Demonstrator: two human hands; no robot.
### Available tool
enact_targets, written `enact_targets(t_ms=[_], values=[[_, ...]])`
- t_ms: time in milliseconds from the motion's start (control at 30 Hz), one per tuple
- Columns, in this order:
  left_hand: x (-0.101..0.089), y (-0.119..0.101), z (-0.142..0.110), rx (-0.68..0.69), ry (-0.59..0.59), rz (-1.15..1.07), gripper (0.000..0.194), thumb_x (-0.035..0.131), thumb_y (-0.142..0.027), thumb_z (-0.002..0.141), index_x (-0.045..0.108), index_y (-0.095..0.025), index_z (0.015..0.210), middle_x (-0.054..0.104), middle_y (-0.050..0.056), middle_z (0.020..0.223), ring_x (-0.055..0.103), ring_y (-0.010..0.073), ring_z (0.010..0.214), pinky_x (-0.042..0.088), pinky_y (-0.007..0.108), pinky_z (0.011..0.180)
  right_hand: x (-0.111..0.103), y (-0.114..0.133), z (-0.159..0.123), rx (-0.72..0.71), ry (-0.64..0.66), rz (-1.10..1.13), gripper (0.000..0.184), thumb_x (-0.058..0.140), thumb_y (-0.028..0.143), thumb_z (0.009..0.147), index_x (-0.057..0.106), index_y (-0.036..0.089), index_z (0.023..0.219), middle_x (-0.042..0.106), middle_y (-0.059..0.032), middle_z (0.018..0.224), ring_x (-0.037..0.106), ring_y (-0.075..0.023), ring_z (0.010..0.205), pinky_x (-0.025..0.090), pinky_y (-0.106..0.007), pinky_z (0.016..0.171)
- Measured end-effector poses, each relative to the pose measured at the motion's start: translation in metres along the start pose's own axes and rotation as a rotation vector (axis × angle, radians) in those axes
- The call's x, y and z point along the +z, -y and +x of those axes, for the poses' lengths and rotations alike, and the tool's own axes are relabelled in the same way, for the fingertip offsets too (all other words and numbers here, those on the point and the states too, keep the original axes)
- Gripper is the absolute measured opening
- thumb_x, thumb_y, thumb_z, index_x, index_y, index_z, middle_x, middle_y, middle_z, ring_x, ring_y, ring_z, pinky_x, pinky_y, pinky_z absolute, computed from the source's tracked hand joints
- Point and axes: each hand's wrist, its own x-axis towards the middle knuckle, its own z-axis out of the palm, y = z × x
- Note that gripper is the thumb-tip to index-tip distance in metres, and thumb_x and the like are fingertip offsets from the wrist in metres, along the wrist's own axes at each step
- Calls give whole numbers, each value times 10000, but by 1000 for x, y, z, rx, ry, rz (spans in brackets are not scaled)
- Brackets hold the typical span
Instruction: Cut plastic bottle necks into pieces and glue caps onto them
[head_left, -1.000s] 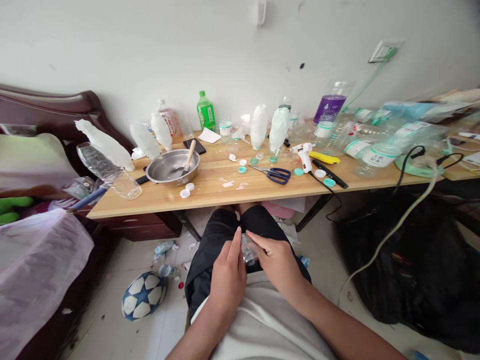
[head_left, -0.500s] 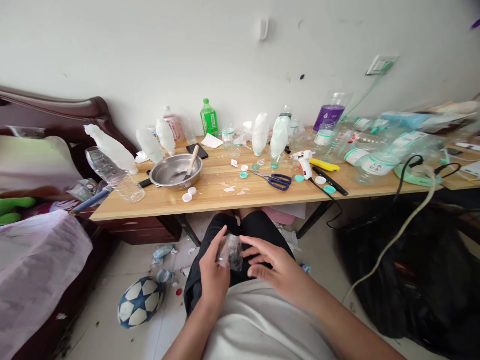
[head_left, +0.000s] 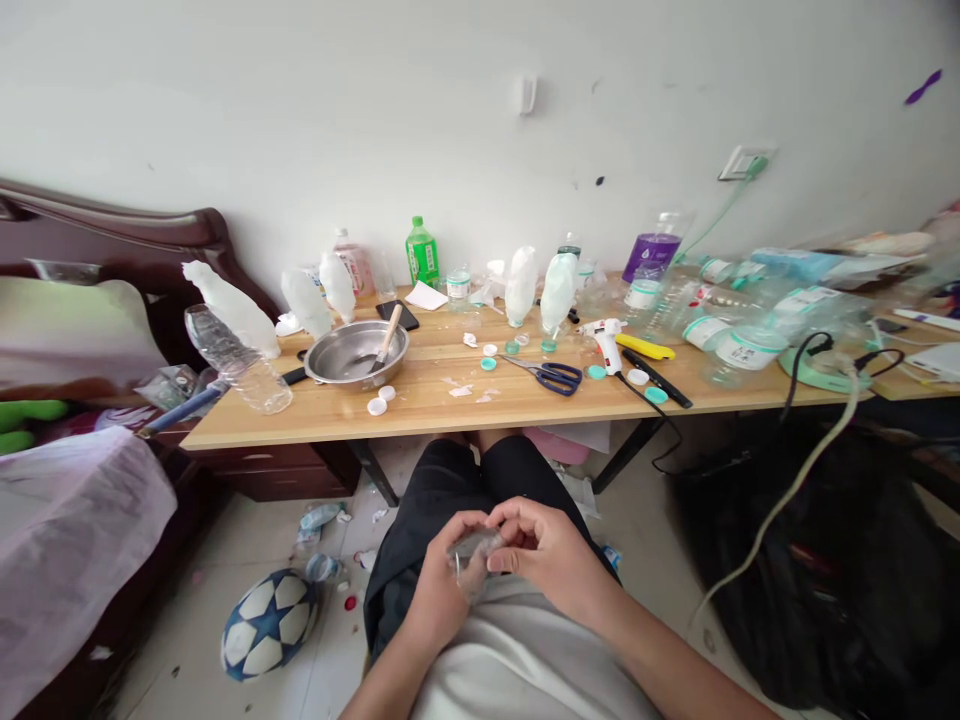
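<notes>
Low over my lap, my left hand [head_left: 442,580] is wrapped round a clear plastic bottle piece [head_left: 474,548], which looks like the cut top of a bottle. My right hand [head_left: 551,560] pinches the right end of that piece, thumb and fingers together. Its far side is hidden by my fingers. Ahead on the wooden table [head_left: 420,425] lie dark-blue-handled scissors [head_left: 551,375], a white glue gun [head_left: 604,340] and a yellow cutter [head_left: 645,347]. Two white-coated bottle shapes [head_left: 520,287] stand neck down behind the scissors.
A steel bowl [head_left: 330,360] with a brush [head_left: 388,335] stands left, beside a clear bottle [head_left: 244,365]. Bottle caps [head_left: 488,364] lie along the front. Clear bottles [head_left: 742,350] crowd the right, by a cabled green power strip [head_left: 821,370]. A ball [head_left: 270,625] rests on the floor.
My right hand has closed in and now grips the bottle piece. The piece has tipped over toward the right and sits lower, nearer my body. The view has tilted up slightly.
</notes>
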Motion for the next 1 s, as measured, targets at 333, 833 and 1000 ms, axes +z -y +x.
enact_targets(t_ms=[333, 833, 1000], values=[[-18, -13, -13, -191, 459, -288, 541, 735, -418, 787, 552, -240, 1263, 585, 91, 1244, 554, 247, 1141, 420, 349, 968, -10, -29, -14, 85, 77, 144, 479, 847, 397, 655, 623, 173, 1015, 592, 63, 624, 489, -76, 505, 384, -214, 518], [8, 6, -1, -154, -43, -87, 275, 690, -276, 790, 606, -211, 1044, 630, 31, 1005, 585, 185, 950, 457, 289, 884, 7, -43, -17, -100, -111, 30, 597, 749, 376, 749, 470, 231, 1256, 564, -108, 1204, 571, -233, 1092, 522, -353, 835], [2, 12, 5, -350, -12, -453, 386, 737, -327, 773, 622, -182, 1112, 658, 87, 1102, 622, 224, 1009, 481, 354, 922, 2, -50, -11, -284, -286, -267, 338, 571, 281, 898, 482, 220, 1218, 528, -122, 1228, 602, -197, 1002, 555, -334, 792]])
